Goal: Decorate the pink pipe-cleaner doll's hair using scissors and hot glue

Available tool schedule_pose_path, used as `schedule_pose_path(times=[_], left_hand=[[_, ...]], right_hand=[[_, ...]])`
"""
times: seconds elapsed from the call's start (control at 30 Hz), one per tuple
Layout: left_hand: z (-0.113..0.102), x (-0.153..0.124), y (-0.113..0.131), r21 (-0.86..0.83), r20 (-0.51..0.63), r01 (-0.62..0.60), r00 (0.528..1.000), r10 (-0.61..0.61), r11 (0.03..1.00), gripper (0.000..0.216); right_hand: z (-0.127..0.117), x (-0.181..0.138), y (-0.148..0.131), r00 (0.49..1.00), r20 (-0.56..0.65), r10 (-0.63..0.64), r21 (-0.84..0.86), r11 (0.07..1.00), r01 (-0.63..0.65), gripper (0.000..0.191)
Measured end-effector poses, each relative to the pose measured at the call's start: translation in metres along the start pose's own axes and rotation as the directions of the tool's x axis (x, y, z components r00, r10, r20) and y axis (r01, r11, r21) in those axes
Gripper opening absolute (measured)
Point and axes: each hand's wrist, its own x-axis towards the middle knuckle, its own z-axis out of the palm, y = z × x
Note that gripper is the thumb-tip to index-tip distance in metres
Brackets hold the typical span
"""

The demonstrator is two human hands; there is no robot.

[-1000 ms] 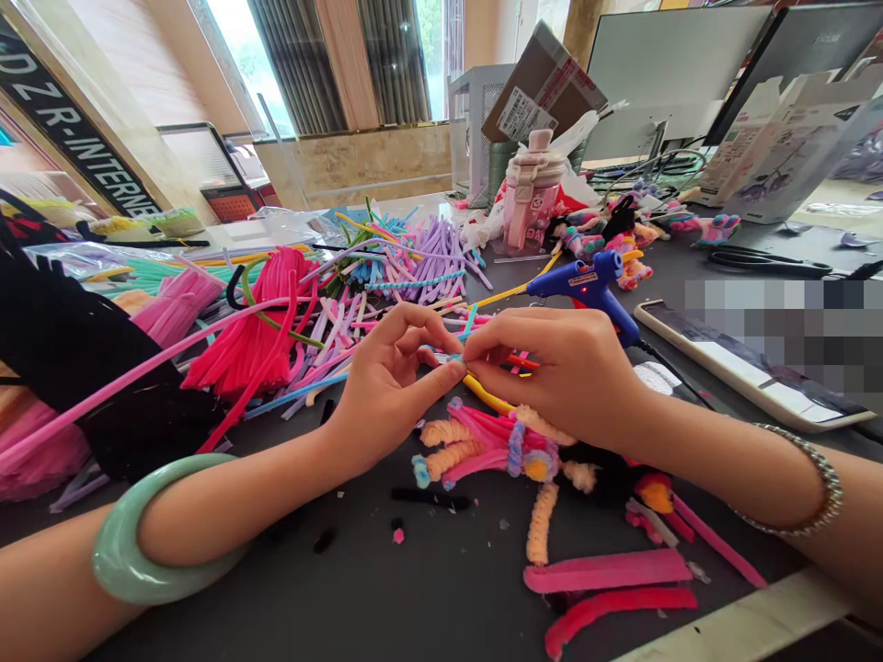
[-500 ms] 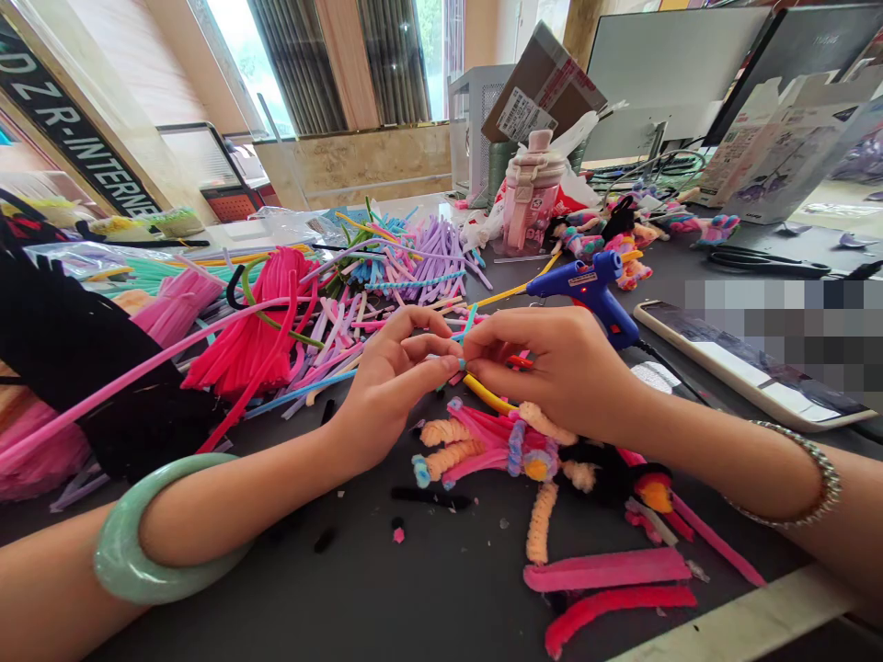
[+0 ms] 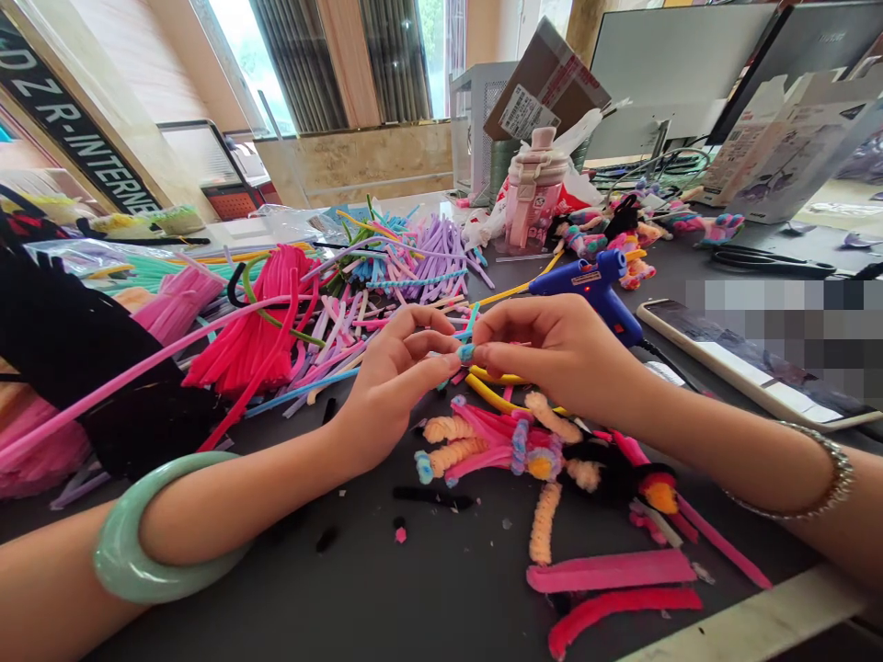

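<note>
Between my fingertips is a small turquoise pipe cleaner (image 3: 466,353), its coiled end pinched and a straight bit sticking up. My left hand (image 3: 407,368) grips it from the left with thumb and fingers pressed together. From the right, my right hand (image 3: 542,345) pinches the same piece. Just below lies a pipe-cleaner doll (image 3: 497,446) with peach limbs, a pink skirt and black hair, on its side on the dark table (image 3: 331,588). Yellow pipe cleaners (image 3: 487,393) pass under my right hand. Two pink strips (image 3: 613,572) rest nearer to me.
A blue glue gun (image 3: 590,285) stands behind my right hand, with a phone (image 3: 751,363) to its right. Bundles of pink pipe cleaners (image 3: 252,322), purple pipe cleaners (image 3: 441,248) and black pipe cleaners (image 3: 89,359) fill the left and back. A pink bottle (image 3: 531,198) stands behind.
My right fingers have lifted and opened out slightly, so more of the turquoise coil shows. My left hand stays nearly still; the view has shifted a little.
</note>
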Motion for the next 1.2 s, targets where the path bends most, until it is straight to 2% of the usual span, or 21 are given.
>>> schedule_pose_path(times=[0.17, 0.3, 0.4, 0.87, 1.2], left_hand=[[0.0019, -0.0013, 0.0021, 0.108, 0.004, -0.088, 0.996, 0.088, 0.99, 0.02], [0.0021, -0.0013, 0.0025, 0.269, 0.025, -0.234, 0.972, 0.236, 0.934, 0.017], [0.0019, -0.0009, 0.0022, 0.343, 0.041, -0.28, 0.958, 0.284, 0.896, 0.017], [0.0, -0.0036, 0.0007, 0.447, 0.075, -0.358, 0.928, 0.365, 0.82, 0.014], [0.0005, -0.0039, 0.0017, 0.523, 0.072, -0.36, 0.922, 0.381, 0.773, 0.012]], right_hand=[[0.0004, 0.0004, 0.0012, 1.0, -0.01, 0.027, 0.015, 1.0, -0.027, 0.006], [0.001, 0.0, 0.0012, 0.999, -0.016, 0.031, 0.02, 0.999, -0.031, 0.006], [0.0015, -0.0005, 0.0002, 1.0, -0.02, 0.019, 0.01, 1.0, -0.019, 0.006], [0.002, -0.0028, -0.0023, 0.999, -0.037, -0.026, -0.079, 0.997, 0.023, 0.007], [0.0025, -0.0036, -0.0047, 0.998, -0.042, -0.052, -0.115, 0.992, 0.047, 0.008]])
